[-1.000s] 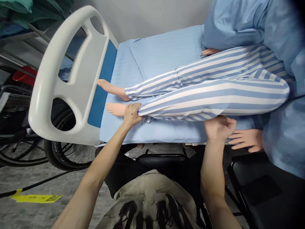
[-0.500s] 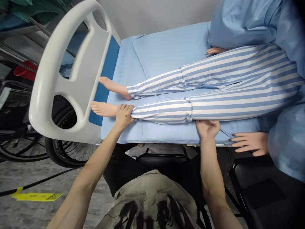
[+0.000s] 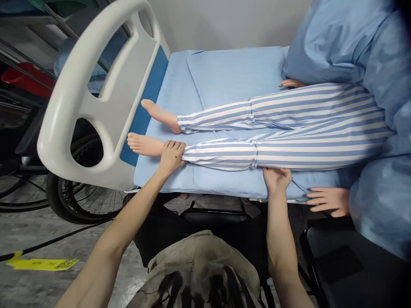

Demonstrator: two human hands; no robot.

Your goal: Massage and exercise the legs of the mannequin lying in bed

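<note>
The manikin's near leg [image 3: 221, 154], in striped trousers, lies stretched along the near edge of the bed [image 3: 221, 184], its bare foot [image 3: 144, 144] pointing at the footboard [image 3: 128, 85]. The left hand [image 3: 172, 157] is wrapped over the ankle, fingers across the top, just at the trouser hem. The right hand [image 3: 278, 179] comes in over the bed's near edge, palm turned up, against the underside of the thigh just past the knee; its fingertips are hidden beneath the cloth, so how far it is closed cannot be told.

The far leg [image 3: 218, 117] lies straight too, nearer the middle of the bed, its foot [image 3: 162, 116] apart from the other. Beyond the right hand, the manikin's own near hand [image 3: 330, 200] sticks out past the bed's near edge from a blue sleeve [image 3: 382, 205]. A wheel [image 3: 53, 201] stands below the bed's near foot corner.
</note>
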